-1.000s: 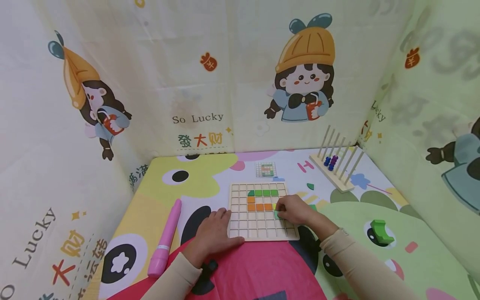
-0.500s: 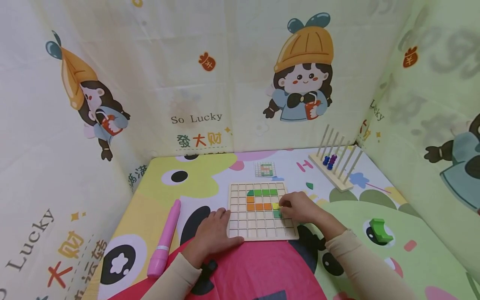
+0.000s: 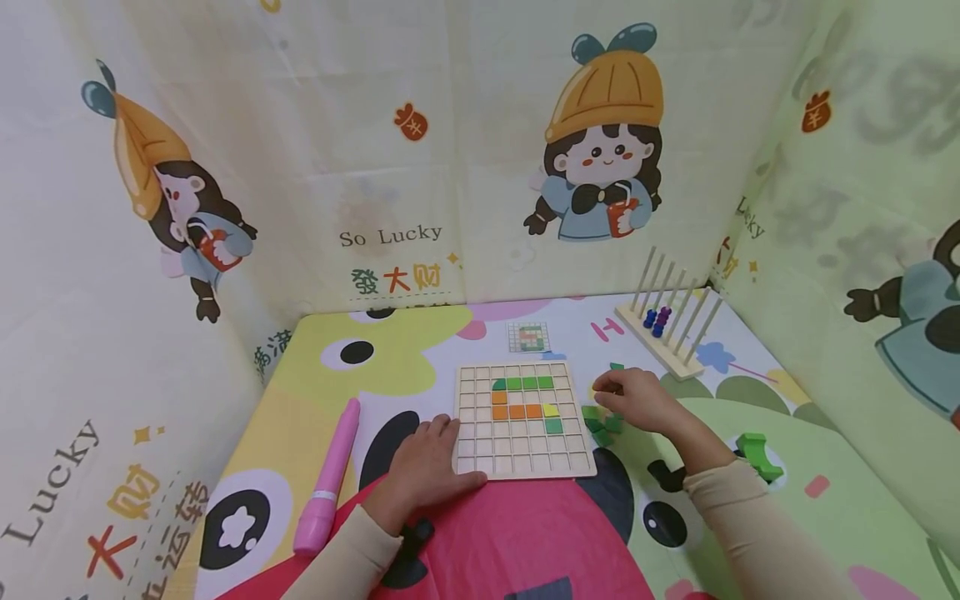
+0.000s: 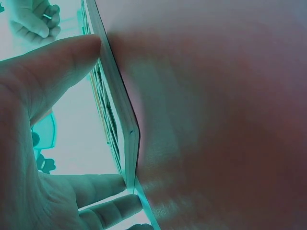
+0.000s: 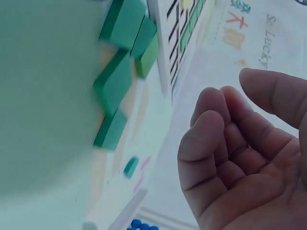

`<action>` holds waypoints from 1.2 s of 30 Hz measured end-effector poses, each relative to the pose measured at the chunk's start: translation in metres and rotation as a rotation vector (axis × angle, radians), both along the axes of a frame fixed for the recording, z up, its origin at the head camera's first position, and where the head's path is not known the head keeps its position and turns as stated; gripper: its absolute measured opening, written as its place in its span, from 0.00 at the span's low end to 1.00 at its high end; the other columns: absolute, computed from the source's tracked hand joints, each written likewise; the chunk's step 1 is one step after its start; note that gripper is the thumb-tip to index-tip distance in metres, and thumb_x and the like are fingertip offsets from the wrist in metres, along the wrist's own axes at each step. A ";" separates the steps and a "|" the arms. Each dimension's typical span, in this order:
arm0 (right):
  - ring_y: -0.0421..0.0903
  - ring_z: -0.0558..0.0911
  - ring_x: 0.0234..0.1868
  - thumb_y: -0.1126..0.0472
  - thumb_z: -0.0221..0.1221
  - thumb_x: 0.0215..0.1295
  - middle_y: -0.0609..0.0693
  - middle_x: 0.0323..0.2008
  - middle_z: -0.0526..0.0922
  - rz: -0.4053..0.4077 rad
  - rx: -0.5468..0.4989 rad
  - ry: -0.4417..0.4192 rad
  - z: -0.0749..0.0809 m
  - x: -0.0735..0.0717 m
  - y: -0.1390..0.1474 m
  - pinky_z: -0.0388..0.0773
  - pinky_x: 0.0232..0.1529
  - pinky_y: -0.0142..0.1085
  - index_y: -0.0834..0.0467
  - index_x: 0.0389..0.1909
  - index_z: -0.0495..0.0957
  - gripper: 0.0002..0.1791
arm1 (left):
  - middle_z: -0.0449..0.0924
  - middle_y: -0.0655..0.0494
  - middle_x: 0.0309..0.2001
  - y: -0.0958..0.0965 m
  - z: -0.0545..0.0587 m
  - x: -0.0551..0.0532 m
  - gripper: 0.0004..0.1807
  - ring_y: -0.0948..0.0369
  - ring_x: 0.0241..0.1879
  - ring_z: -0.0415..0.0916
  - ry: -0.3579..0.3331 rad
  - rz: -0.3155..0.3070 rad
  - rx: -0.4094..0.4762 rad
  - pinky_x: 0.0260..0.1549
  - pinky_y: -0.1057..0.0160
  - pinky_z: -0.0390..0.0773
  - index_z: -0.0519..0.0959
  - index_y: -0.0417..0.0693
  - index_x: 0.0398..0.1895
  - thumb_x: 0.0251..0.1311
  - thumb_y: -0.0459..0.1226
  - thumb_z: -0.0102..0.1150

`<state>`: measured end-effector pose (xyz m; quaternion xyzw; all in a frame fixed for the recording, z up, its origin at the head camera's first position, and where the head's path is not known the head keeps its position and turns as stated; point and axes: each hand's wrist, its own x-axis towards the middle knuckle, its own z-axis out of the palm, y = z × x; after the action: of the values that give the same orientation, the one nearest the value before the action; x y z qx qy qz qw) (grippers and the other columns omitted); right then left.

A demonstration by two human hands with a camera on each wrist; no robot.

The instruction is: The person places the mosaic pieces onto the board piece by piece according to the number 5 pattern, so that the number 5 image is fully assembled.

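Right grip (image 3: 636,402) now off board (image 3: 517,448)

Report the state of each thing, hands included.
Grid board: flat, partly filled
Orange pieces: set in board cells
Green row: set in cells
Yellow piece: on the board, seating unclear
Left hand: touching the board's near and left edges
Right hand: loosely curled, holding nothing
Loose green pieces: most bunched beside the board
Pattern card: flat beyond the board
Peg rack: standing, partly loaded with beads
Pink wand: lying down
Green arched block: lying loose

passable: between card (image 3: 528,337) and peg rack (image 3: 670,350) | obstacle: green pieces (image 3: 602,436)
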<state>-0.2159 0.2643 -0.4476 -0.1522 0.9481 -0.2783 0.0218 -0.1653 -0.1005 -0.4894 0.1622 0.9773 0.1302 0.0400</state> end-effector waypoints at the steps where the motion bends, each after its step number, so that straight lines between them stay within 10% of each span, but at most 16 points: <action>1: 0.54 0.86 0.46 0.59 0.60 0.74 0.55 0.44 0.88 -0.003 0.000 -0.001 0.000 0.000 0.003 0.84 0.45 0.50 0.64 0.52 0.84 0.14 | 0.71 0.43 0.69 0.000 0.000 0.000 0.55 0.45 0.64 0.71 0.000 0.000 -0.001 0.60 0.42 0.78 0.69 0.41 0.73 0.48 0.66 0.70; 17: 0.56 0.83 0.38 0.68 0.65 0.61 0.58 0.35 0.86 0.036 0.176 0.050 -0.026 -0.004 0.035 0.81 0.43 0.53 0.65 0.46 0.86 0.12 | 0.71 0.42 0.68 0.000 0.001 0.001 0.54 0.45 0.64 0.72 0.007 0.000 -0.006 0.60 0.42 0.78 0.70 0.41 0.73 0.49 0.66 0.69; 36: 0.44 0.77 0.33 0.69 0.65 0.65 0.49 0.33 0.82 -0.007 0.078 0.050 -0.024 -0.001 0.033 0.76 0.37 0.43 0.61 0.38 0.80 0.03 | 0.71 0.44 0.68 0.002 -0.002 0.001 0.55 0.46 0.63 0.72 -0.001 0.008 -0.005 0.59 0.42 0.78 0.70 0.42 0.73 0.47 0.66 0.71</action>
<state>-0.2172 0.2972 -0.4711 -0.1549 0.9590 -0.2373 0.0030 -0.1647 -0.0990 -0.4911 0.1579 0.9783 0.1279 0.0404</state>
